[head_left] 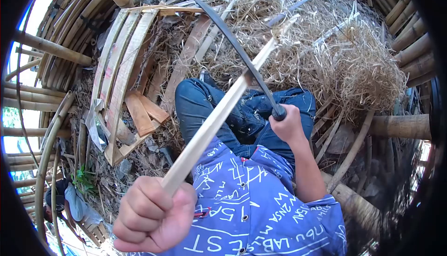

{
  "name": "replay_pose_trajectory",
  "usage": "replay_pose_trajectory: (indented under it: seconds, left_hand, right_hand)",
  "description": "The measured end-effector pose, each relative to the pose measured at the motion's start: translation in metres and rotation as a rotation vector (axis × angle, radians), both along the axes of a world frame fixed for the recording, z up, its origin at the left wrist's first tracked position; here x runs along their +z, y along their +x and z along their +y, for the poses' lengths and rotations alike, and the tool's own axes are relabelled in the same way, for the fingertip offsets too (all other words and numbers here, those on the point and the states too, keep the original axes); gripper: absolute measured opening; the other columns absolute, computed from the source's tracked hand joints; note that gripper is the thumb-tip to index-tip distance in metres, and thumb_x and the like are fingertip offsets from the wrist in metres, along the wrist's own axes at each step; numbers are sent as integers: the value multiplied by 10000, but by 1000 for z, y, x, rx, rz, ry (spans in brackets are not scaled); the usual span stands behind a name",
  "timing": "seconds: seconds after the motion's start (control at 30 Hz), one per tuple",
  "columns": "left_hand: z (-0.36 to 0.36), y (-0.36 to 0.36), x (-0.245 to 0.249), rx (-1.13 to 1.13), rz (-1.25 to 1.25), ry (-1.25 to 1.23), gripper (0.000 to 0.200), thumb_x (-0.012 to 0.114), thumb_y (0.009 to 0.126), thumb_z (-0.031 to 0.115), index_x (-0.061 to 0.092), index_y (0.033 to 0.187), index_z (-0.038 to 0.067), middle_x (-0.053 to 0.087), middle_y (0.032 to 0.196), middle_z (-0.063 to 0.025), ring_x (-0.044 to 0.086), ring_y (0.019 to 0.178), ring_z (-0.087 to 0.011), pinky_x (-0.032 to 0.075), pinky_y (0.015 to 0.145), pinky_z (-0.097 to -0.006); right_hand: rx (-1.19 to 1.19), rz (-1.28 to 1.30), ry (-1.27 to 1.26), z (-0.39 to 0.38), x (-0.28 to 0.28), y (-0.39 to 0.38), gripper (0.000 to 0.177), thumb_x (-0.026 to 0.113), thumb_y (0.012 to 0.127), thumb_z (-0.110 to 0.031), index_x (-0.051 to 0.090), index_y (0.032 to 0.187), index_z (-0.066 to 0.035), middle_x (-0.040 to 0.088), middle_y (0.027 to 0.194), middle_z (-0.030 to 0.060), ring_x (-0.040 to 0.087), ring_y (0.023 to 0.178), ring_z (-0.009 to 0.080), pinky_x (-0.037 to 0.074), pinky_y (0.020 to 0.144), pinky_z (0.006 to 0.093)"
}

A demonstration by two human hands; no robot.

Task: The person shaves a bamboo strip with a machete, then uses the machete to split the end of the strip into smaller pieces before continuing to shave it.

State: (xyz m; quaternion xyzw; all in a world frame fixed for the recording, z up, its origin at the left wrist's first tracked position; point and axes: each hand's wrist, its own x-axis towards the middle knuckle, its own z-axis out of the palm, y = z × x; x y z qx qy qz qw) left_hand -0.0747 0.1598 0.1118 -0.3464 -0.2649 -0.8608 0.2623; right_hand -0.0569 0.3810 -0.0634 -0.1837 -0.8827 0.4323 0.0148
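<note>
My left hand is closed in a fist around the lower end of a pale bamboo strip. The strip slants up and away to the right, its far end frayed. In my right hand is the dark handle of a machete with a long, slightly curved blade. That blade crosses the strip above my lap, and the two appear to touch near a darker spot on the strip. My legs in blue jeans are folded beneath.
Curly shavings are heaped ahead and to the right. On the left lies a slatted wooden crate with wood offcuts. Bamboo poles fence both sides. Another person is partly visible at lower left.
</note>
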Motion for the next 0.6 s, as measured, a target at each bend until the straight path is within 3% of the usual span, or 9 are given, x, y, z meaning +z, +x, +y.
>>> replay_pose_trajectory:
  seconds: [0.07, 0.33, 0.4, 0.53, 0.6]
  left_hand:
    - [-3, -2, -1, 134, -65, -72, 363, 486, 920, 240, 307, 606, 211, 197, 497, 105, 187, 399, 0, 138, 371, -143]
    - [-8, -5, -1, 133, -75, -91, 384, 452, 926, 263, 241, 608, 218, 183, 519, 99, 150, 398, -6, 119, 385, -147]
    - [-20, -3, -2, 157, -59, -252, 291, 444, 935, 215, 416, 649, 171, 377, 566, 74, 349, 439, -36, 293, 409, -160]
    - [-28, 7, 11, 132, -32, -191, 368, 426, 959, 235, 337, 607, 173, 299, 499, 77, 262, 392, -33, 227, 378, -163]
    - [-31, 9, 16, 143, -1, -134, 422, 414, 974, 248, 284, 579, 174, 248, 454, 79, 204, 361, -31, 184, 357, -165]
  right_hand:
    - [-10, 21, 4, 4, -2, -3, 147, 643, 664, -115, 569, 637, 8, 568, 618, 215, 583, 653, 420, 475, 572, 410]
    - [19, 64, 55, 10, -17, -19, 111, 645, 665, -117, 610, 678, -12, 593, 646, 206, 591, 675, 415, 488, 593, 406]
    - [-7, 43, 75, 13, -21, -21, 133, 640, 677, -128, 608, 668, 2, 597, 637, 205, 610, 654, 396, 485, 587, 399]
    - [-275, -173, 14, 56, -66, -22, 197, 619, 698, -152, 600, 644, 36, 604, 621, 215, 641, 628, 345, 471, 584, 396]
    - [-254, -18, 58, 72, -79, -20, 192, 614, 701, -147, 603, 660, 40, 604, 625, 220, 637, 629, 354, 467, 579, 400]
